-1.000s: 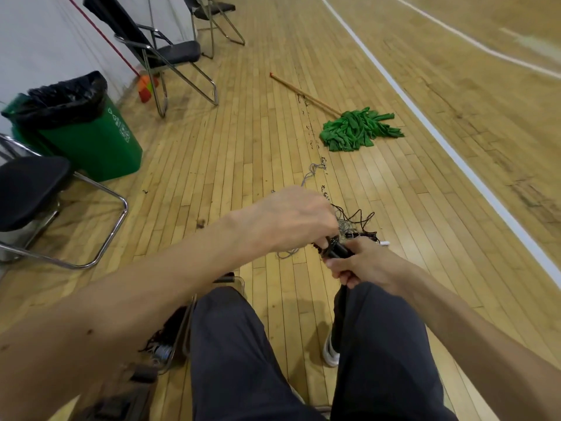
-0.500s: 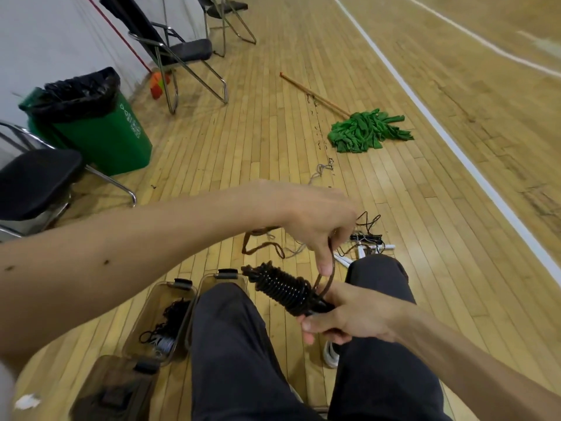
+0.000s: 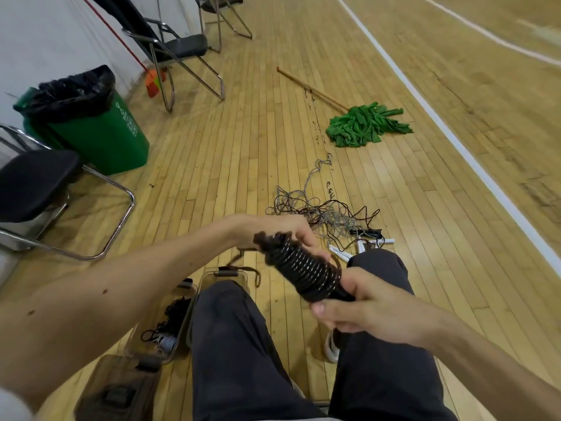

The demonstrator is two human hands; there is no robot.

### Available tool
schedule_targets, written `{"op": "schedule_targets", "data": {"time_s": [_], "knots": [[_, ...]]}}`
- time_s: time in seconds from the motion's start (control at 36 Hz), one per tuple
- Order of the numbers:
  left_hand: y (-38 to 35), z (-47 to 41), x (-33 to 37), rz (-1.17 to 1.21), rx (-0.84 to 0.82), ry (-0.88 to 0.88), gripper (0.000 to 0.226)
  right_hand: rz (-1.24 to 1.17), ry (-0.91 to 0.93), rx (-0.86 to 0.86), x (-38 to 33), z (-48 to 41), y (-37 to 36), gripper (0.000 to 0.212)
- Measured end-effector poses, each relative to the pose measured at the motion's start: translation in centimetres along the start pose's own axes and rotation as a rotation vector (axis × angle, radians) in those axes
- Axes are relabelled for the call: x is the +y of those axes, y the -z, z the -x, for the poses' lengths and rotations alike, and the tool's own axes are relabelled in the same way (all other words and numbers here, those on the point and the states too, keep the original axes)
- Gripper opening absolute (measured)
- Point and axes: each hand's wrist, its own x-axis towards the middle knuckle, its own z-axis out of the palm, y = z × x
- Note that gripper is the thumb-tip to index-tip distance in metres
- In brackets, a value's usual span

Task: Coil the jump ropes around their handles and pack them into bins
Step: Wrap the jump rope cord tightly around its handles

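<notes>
A black jump rope (image 3: 303, 268), wound in tight coils around its handles, slants above my knees. My right hand (image 3: 364, 308) grips its near end. My left hand (image 3: 288, 229) curls over its far end, fingers on the coils. On the floor beyond lies a tangle of loose ropes (image 3: 328, 214), grey and dark, with white handles (image 3: 361, 247) and a black handle (image 3: 365, 231). Two clear bins stand by my left leg: one bin (image 3: 170, 332) holds coiled ropes, the other bin (image 3: 226, 276) shows only its far rim.
A brown bin lid (image 3: 118, 390) lies at the lower left. A green trash can (image 3: 91, 126) and folding chairs (image 3: 39, 189) stand along the left wall. A green mop (image 3: 364, 123) lies on the wooden floor ahead.
My view lifted slightly and the coiled rope rose higher. My left hand moved from pinching the loose rope end to curling over the bundle's far end.
</notes>
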Motion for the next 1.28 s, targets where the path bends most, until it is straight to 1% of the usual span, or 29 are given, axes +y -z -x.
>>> {"op": "schedule_targets", "data": {"time_s": [0.06, 0.08, 0.14, 0.25, 0.36, 0.42, 0.5, 0.61, 0.69, 0.83, 0.92, 1.0, 1.11, 1.14, 1.22, 1.28], "knots": [[-0.5, 0.1, -0.6, 0.012, 0.043, 0.036, 0.027, -0.030, 0.031, 0.054, -0.4, 0.1, 0.4, 0.015], [-0.9, 0.3, -0.3, 0.026, 0.031, 0.046, 0.031, -0.046, 0.039, 0.080, -0.6, 0.1, 0.6, 0.015], [-1.6, 0.4, 0.2, 0.087, 0.014, 0.006, 0.038, -0.062, 0.054, 0.120, -0.9, 0.1, 0.9, 0.018], [-2.6, 0.7, 1.2, 0.209, 0.049, -0.014, 0.043, -0.062, 0.050, 0.224, -1.1, -0.2, 1.5, 0.019], [-3.3, 1.0, 1.0, 0.287, 0.000, -0.001, 0.051, -0.079, 0.021, 0.392, -0.9, -0.1, 2.8, 0.020], [-3.7, 1.1, 0.7, 0.327, 0.041, 0.008, 0.049, -0.119, -0.015, 0.449, -0.7, 0.1, 3.8, 0.024], [-3.8, 1.0, 0.6, 0.286, 0.122, 0.017, 0.046, -0.114, -0.073, 0.469, 0.4, 0.0, 4.5, 0.026], [-4.0, 0.8, 0.4, 0.246, 0.146, 0.045, 0.044, -0.120, -0.089, 0.524, 1.5, -0.7, 4.5, 0.022], [-4.0, 0.7, 0.3, 0.217, 0.140, 0.066, 0.037, -0.112, -0.100, 0.564, 2.1, -1.0, 4.6, 0.019], [-3.7, 1.1, 0.2, 0.081, 0.095, 0.159, 0.026, -0.079, -0.132, 0.577, 3.7, -1.4, 4.9, 0.014], [-3.6, 1.3, 0.1, -0.048, 0.156, 0.205, 0.031, -0.029, -0.146, 0.642, 4.4, -1.9, 5.0, 0.014], [-4.1, 1.4, 1.0, -0.305, 0.268, 0.186, 0.036, 0.020, -0.184, 0.717, 5.1, -2.3, 5.8, 0.018], [-4.4, 1.8, 3.3, -0.669, 0.359, 0.146, 0.038, 0.070, -0.219, 0.710, 5.6, -2.8, 6.1, 0.018], [-4.0, 1.9, 3.7, -0.730, 0.371, 0.141, 0.039, 0.081, -0.221, 0.702, 5.6, -2.8, 6.1, 0.019], [-2.7, 2.5, 4.6, -0.812, 0.388, 0.128, 0.040, 0.109, -0.215, 0.679, 5.2, -2.7, 6.1, 0.022], [-1.8, 2.9, 5.4, -0.875, 0.401, 0.084, 0.038, 0.124, -0.215, 0.669, 4.9, -2.6, 5.9, 0.024]]}}
